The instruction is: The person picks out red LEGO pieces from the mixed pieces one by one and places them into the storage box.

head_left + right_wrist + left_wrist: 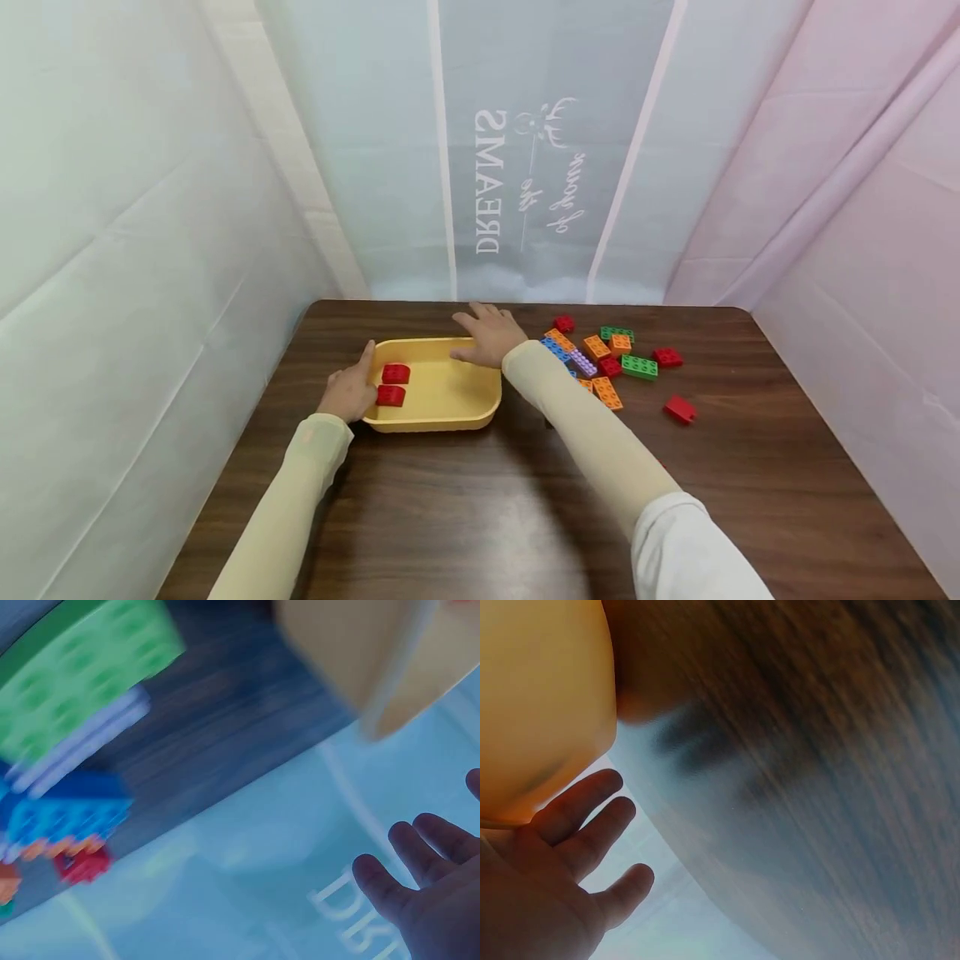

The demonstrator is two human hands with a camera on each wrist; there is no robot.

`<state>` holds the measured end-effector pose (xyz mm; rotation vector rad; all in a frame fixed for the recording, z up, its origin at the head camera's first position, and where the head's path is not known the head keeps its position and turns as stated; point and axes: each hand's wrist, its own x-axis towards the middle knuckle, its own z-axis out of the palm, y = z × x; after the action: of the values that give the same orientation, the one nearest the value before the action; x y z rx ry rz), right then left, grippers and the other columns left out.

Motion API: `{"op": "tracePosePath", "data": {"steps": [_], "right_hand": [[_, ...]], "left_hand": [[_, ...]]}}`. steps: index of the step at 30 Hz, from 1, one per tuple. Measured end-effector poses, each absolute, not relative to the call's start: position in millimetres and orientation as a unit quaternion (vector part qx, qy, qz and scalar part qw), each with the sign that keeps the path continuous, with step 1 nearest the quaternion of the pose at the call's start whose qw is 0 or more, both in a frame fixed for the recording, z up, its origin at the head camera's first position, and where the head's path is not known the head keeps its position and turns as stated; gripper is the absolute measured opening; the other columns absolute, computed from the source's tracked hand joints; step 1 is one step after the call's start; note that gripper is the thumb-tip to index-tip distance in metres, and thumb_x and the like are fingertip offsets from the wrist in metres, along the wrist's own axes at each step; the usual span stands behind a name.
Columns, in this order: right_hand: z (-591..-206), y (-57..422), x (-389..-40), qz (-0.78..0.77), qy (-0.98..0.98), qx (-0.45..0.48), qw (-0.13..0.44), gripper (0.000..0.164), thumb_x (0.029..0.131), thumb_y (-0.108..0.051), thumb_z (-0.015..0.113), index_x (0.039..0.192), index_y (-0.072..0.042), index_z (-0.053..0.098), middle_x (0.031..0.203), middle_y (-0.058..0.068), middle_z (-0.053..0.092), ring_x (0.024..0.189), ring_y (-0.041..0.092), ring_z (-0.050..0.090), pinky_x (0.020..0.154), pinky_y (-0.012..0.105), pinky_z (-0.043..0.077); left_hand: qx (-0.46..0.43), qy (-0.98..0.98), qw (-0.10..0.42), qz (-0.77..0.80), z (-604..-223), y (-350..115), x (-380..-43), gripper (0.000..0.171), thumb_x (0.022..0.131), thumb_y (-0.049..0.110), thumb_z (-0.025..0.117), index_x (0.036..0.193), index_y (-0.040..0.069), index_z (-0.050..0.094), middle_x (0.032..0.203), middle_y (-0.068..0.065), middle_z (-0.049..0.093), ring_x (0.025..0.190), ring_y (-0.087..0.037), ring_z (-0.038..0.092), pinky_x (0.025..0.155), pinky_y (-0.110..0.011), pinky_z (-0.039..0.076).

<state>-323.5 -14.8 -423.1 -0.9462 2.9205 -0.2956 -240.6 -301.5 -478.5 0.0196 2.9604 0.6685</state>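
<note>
A shallow yellow tray stands on the wooden table, with two red toy bricks in its left end. My left hand is at the tray's left rim, one finger pointing up along it. In the left wrist view, three fingers spread out straight beside the outer wall of the tray. Over the far right corner of the tray hovers my right hand, its fingers spread and nothing in its grasp. The right wrist view shows those fingertips apart from the tray.
Right of the tray lie loose toy bricks, among them a green brick, an orange brick, a purple brick and a lone red brick. A printed cloth hangs behind the table's far edge.
</note>
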Motion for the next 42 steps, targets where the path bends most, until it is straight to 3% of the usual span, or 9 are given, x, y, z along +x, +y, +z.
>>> {"op": "tracePosePath", "data": {"steps": [13, 34, 42], "right_hand": [[-423, 88, -335, -0.097, 0.966, -0.237, 0.024, 0.078, 0.093, -0.061, 0.061, 0.157, -0.023, 0.039, 0.162, 0.017, 0.026, 0.147, 0.039, 0.024, 0.115, 0.06, 0.021], [-435, 269, -341, -0.114, 0.987, -0.097, 0.05, 0.083, 0.092, -0.055, 0.065, 0.155, -0.008, 0.038, 0.156, 0.03, 0.028, 0.139, 0.054, 0.027, 0.106, 0.073, 0.022], [-459, 309, -332, -0.117, 0.987, -0.085, 0.073, 0.071, 0.094, -0.034, 0.07, 0.151, -0.003, 0.041, 0.149, 0.033, 0.035, 0.133, 0.057, 0.034, 0.101, 0.073, 0.031]], "left_hand": [[0.009, 0.974, 0.064, 0.217, -482, -305, -242, 0.082, 0.093, 0.009, 0.046, 0.162, 0.005, 0.002, 0.144, -0.03, 0.048, 0.129, -0.05, 0.047, 0.113, -0.065, 0.01], [0.012, 0.976, 0.072, 0.206, -479, -297, -237, 0.082, 0.092, 0.01, 0.044, 0.161, 0.004, 0.0, 0.146, -0.035, 0.043, 0.13, -0.053, 0.043, 0.113, -0.067, 0.01], [0.009, 0.976, 0.07, 0.208, -479, -298, -235, 0.082, 0.092, 0.009, 0.044, 0.161, 0.003, 0.0, 0.146, -0.036, 0.041, 0.131, -0.055, 0.041, 0.112, -0.067, 0.01]]}}
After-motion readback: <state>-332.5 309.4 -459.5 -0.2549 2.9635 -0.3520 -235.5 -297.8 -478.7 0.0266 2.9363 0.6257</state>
